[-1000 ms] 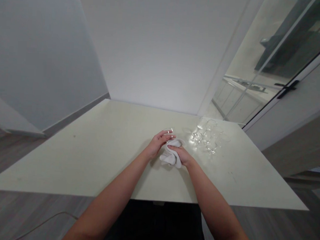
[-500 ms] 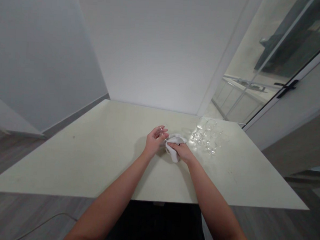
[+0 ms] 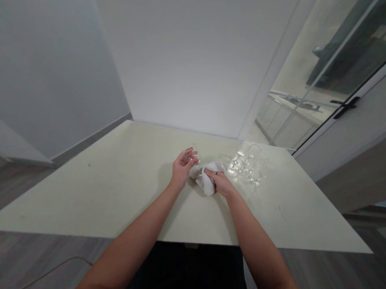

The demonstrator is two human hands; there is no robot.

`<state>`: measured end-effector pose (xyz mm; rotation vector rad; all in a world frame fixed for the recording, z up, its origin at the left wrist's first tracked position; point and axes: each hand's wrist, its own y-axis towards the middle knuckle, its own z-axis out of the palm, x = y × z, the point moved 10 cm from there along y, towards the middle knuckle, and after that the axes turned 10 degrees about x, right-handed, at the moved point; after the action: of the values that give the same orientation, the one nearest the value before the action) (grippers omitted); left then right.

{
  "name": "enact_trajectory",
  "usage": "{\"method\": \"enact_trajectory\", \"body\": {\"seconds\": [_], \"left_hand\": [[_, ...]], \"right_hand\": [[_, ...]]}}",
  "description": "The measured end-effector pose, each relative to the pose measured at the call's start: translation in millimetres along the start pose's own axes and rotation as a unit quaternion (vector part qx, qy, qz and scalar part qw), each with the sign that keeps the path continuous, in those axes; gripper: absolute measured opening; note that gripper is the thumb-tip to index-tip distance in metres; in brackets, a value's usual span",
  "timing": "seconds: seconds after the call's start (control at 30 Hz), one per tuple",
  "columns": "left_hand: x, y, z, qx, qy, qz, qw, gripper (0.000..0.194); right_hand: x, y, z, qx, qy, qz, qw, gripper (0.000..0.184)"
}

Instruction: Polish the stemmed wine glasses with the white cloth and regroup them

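My left hand (image 3: 181,169) is closed around a clear drinking glass (image 3: 195,157), held over the table left of the cloth. The glass is so transparent that its full outline is hard to make out. A bunched white cloth (image 3: 207,186) is gripped in my right hand (image 3: 222,183), thumb pressed on top. The cloth's left part reaches close to my left hand and seems to meet the glass; the exact contact is hidden.
Several clear glasses (image 3: 250,164) stand close together on the right, just beyond my right hand. The pale table (image 3: 89,199) meets a white wall panel (image 3: 190,75) at its back edge. A door with a black handle (image 3: 346,107) is at the right.
My left hand has shifted slightly left with the glass. The cloth has spread left towards it and changed its folds, while my right hand stays nearly in place.
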<state>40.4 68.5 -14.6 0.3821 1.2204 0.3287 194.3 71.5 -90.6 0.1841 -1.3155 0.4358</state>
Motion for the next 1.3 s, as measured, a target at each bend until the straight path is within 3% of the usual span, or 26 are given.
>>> {"method": "enact_trajectory", "body": {"seconds": [0.1,0.27,0.47,0.6,0.73,0.8,0.87,0.97,1.03,1.1,1.13,1.3], "left_hand": [[-5,-1,8.6,0.038,0.033,0.005,0.999,0.05],[-9,-3,22.5,0.094,0.066,0.006,0.993,0.056],[13,0,7.6,0.034,-0.076,-0.063,0.995,0.053],[27,-6,19.3,0.065,-0.151,-0.143,0.976,0.054],[27,-16,43.9,0.151,-0.119,-0.184,0.964,0.053],[26,-17,48.2,0.166,-0.098,-0.18,0.965,0.054],[25,-15,45.5,0.158,-0.068,-0.158,0.972,0.054],[19,-8,35.4,0.125,0.021,-0.101,0.987,0.053],[11,-6,28.6,0.094,0.087,-0.051,0.99,0.055],[1,-6,21.9,0.056,0.128,-0.008,0.99,0.057],[-4,-6,17.7,0.035,0.136,0.009,0.99,0.056],[-29,-11,-10.8,-0.078,0.136,0.077,0.985,0.054]], "right_hand": [[8,-1,1,0.009,-0.061,-0.029,0.998,0.036],[15,-4,-7,-0.043,-0.163,-0.049,0.985,0.035],[12,-5,-17,-0.084,-0.1,-0.045,0.99,0.04],[1,-3,-6,-0.024,-0.079,-0.028,0.996,0.036],[-3,-9,10,0.016,-0.117,-0.011,0.993,0.032],[-2,-12,15,0.02,-0.158,-0.007,0.987,0.029],[1,-11,19,0.027,-0.198,-0.013,0.98,0.027],[20,-5,27,0.024,-0.283,-0.08,0.956,0.023],[39,-1,31,-0.002,-0.384,-0.134,0.914,0.021],[52,1,32,-0.036,-0.476,-0.153,0.865,0.02],[57,2,29,-0.049,-0.493,-0.154,0.855,0.02],[52,-9,-14,-0.169,-0.361,-0.122,0.909,0.037]]}}
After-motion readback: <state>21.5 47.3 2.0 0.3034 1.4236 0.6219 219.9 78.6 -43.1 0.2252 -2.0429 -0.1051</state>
